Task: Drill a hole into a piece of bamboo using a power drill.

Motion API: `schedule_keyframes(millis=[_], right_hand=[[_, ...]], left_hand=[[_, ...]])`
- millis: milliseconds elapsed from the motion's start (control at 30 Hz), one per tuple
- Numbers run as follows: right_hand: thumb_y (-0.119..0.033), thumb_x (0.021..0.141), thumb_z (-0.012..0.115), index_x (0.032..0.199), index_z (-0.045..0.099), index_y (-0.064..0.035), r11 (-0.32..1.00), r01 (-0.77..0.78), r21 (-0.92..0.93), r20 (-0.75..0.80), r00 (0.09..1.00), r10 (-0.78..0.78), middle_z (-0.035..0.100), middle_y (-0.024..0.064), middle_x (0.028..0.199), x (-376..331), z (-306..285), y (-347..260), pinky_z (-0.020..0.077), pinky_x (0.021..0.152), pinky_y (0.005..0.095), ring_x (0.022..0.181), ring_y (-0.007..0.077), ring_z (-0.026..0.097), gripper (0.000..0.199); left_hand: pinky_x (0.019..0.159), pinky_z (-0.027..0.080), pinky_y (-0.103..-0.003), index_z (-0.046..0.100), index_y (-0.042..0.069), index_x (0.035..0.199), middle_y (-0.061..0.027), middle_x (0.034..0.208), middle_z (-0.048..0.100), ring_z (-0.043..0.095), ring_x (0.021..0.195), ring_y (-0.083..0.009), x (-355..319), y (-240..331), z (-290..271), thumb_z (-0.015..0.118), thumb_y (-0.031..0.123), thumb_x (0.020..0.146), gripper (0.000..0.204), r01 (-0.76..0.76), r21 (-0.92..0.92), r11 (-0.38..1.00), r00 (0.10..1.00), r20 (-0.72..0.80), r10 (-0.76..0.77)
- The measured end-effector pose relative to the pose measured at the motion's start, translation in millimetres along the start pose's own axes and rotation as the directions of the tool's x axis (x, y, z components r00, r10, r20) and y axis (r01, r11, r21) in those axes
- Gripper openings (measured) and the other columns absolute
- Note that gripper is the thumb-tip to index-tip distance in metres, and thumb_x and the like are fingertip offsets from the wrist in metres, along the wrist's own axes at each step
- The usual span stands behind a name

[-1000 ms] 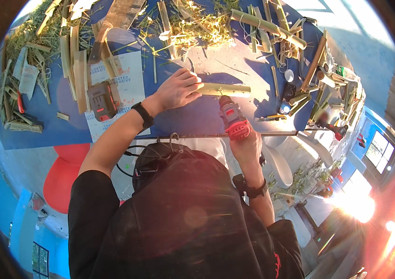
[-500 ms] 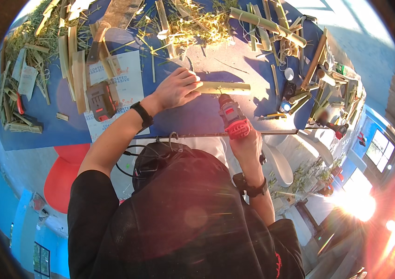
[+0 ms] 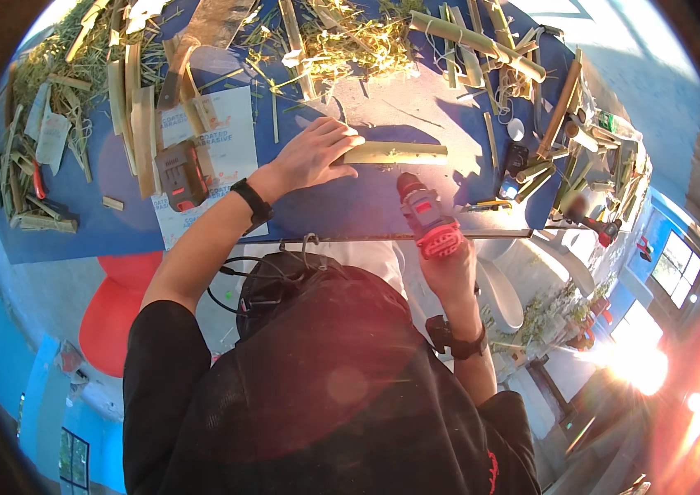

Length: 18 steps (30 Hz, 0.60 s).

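A short split length of bamboo (image 3: pixel 404 154) lies crosswise on the blue table. My left hand (image 3: pixel 317 155) grips its left end, fingers over the top, and hides that end. In my right hand (image 3: pixel 451 272) is a red and grey cordless drill (image 3: pixel 430 219), held near the table's front edge. Its nose points up toward the bamboo's right half but stands apart from it. Most of the drill's handle is hidden by my hand.
Left of my hand, a battery pack (image 3: pixel 181 176) rests on a printed paper sheet (image 3: pixel 230 128) beside bamboo strips (image 3: pixel 143 140). Shavings (image 3: pixel 358 49) cover the far side. Bamboo lengths (image 3: pixel 478 41) and a yellow utility knife (image 3: pixel 488 205) lie to the right.
The drill has pulled back from the bamboo, toward my body and slightly right. My left hand still holds the bamboo, with its fingers somewhat more stretched.
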State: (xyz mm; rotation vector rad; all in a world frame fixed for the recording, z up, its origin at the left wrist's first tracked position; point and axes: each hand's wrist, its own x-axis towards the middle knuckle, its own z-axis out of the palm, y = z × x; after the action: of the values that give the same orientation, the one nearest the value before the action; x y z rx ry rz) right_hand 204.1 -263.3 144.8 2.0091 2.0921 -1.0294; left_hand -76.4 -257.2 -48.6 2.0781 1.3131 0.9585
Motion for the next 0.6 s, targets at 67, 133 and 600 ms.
schedule_keyframes(millis=[67,133,600], right_hand=[[-0.023,0.082,0.083,0.101,0.069,-0.0083,0.999,0.045,0.004,0.006,0.999,-0.045,0.073,0.0191,0.08,0,12,-8,0.0548,0.071,0.0495,0.081,0.0445,0.072,0.028],[-0.026,0.081,0.086,0.097,0.065,-0.0087,1.0,0.022,-0.016,0.026,0.999,-0.022,0.072,0.0186,0.077,-2,23,-17,0.0531,0.069,0.0514,0.079,0.0459,0.07,0.031],[-0.022,0.081,0.083,0.09,0.056,-0.0056,0.997,0.077,-0.023,0.015,0.997,-0.076,0.065,0.0207,0.07,2,39,-26,0.0505,0.065,0.0528,0.074,0.0486,0.066,0.032]], left_hand=[[0.105,0.05,-0.044,0.065,0.009,0.126,-0.0059,0.124,0.067,0.062,0.118,-0.0303,-1,0,-3,0.085,0.031,0.087,0.049,-0.007,-0.029,1.0,1.0,-0.008,0.007],[0.105,0.051,-0.045,0.063,0.01,0.129,-0.0064,0.126,0.066,0.062,0.12,-0.0318,-7,2,-6,0.085,0.031,0.088,0.051,-0.007,-0.056,0.998,1.0,-0.012,0.006],[0.102,0.055,-0.044,0.07,0.007,0.118,-0.0067,0.123,0.067,0.064,0.118,-0.0321,-11,1,-4,0.083,0.022,0.089,0.035,-0.023,0.012,1.0,0.994,-0.104,0.024]])
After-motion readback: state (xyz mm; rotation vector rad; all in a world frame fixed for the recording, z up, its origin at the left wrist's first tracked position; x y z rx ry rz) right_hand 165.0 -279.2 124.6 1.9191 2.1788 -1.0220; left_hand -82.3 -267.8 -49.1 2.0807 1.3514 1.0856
